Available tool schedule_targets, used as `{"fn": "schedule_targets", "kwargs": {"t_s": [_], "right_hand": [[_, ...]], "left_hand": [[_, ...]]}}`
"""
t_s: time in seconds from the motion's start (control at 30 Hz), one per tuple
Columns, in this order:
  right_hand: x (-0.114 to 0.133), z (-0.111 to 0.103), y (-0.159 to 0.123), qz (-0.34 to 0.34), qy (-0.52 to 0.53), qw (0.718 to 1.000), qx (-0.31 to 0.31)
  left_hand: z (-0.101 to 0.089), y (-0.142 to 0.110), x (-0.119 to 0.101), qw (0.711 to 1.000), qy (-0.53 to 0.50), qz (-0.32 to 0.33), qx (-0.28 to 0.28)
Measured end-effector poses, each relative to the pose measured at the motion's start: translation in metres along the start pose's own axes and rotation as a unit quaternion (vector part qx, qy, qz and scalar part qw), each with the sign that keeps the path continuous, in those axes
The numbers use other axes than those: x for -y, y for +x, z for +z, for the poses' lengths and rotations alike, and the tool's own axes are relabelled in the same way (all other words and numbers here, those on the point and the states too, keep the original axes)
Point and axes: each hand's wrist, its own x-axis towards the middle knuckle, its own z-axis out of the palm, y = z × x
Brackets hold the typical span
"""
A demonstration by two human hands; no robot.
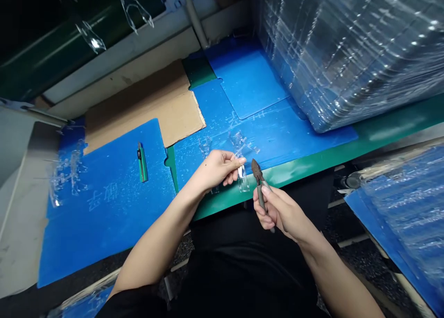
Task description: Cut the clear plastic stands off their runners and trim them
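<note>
My left hand (224,167) pinches a clear plastic part (243,181) near the front edge of the bench; thin transparent branches (239,142) spread out just above the fingers. A little to the right, my right hand (277,209) is wrapped around the handles of dark metal pliers (257,170). The jaws point up and away from me, beside the clear part and apart from it. Another piece of clear plastic (205,145) shows just behind my left hand, partly hidden by it.
A green utility knife (142,163) lies on a blue sheet (121,207) at left, with clear plastic scraps (71,172) beyond it. Brown cardboard (149,105) lies farther back. A large film-wrapped stack of clear trays (347,54) stands back right. Clear parts (92,38) rest on a dark green surface at upper left.
</note>
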Motion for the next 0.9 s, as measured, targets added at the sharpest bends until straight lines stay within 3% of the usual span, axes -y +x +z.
{"fn": "schedule_targets", "kwargs": {"t_s": [0.1, 0.17, 0.23, 0.3, 0.37, 0.4, 0.53, 0.63, 0.7, 0.77, 0.83, 0.9], "right_hand": [[-0.002, -0.009, -0.014, -0.014, 0.023, 1.000, -0.009], [-0.005, -0.015, -0.024, -0.019, 0.035, 0.999, -0.007], [-0.009, -0.020, -0.032, -0.027, 0.043, 0.999, 0.000], [-0.011, -0.024, -0.039, -0.043, 0.051, 0.998, 0.002], [-0.010, -0.025, -0.042, -0.061, 0.059, 0.996, -0.004], [-0.009, -0.025, -0.043, -0.069, 0.061, 0.996, -0.011], [-0.002, -0.018, -0.046, -0.099, 0.040, 0.994, -0.038], [-0.003, -0.014, -0.052, -0.116, 0.008, 0.991, -0.058], [-0.004, -0.017, -0.057, -0.121, -0.041, 0.988, -0.088], [0.000, -0.026, -0.057, -0.123, -0.159, 0.970, -0.136], [0.015, -0.036, -0.048, -0.135, -0.337, 0.909, -0.204], [0.040, -0.037, -0.027, -0.153, -0.506, 0.807, -0.262]], "left_hand": [[-0.004, 0.004, -0.009, 0.992, 0.114, -0.028, -0.037], [-0.003, 0.000, -0.017, 0.970, 0.219, -0.026, -0.107], [0.000, -0.006, -0.026, 0.919, 0.342, 0.002, -0.196], [0.006, -0.006, -0.036, 0.861, 0.448, 0.042, -0.239], [0.012, 0.003, -0.045, 0.827, 0.503, 0.089, -0.234], [0.015, 0.011, -0.049, 0.826, 0.506, 0.110, -0.222], [0.033, 0.052, -0.059, 0.868, 0.442, 0.199, -0.109], [0.048, 0.061, -0.065, 0.866, 0.429, 0.254, -0.043], [0.045, 0.042, -0.067, 0.849, 0.453, 0.265, -0.070], [0.019, -0.002, -0.063, 0.830, 0.476, 0.257, -0.135], [-0.032, -0.072, -0.050, 0.811, 0.480, 0.233, -0.239], [-0.098, -0.157, -0.033, 0.745, 0.457, 0.189, -0.447]]}}
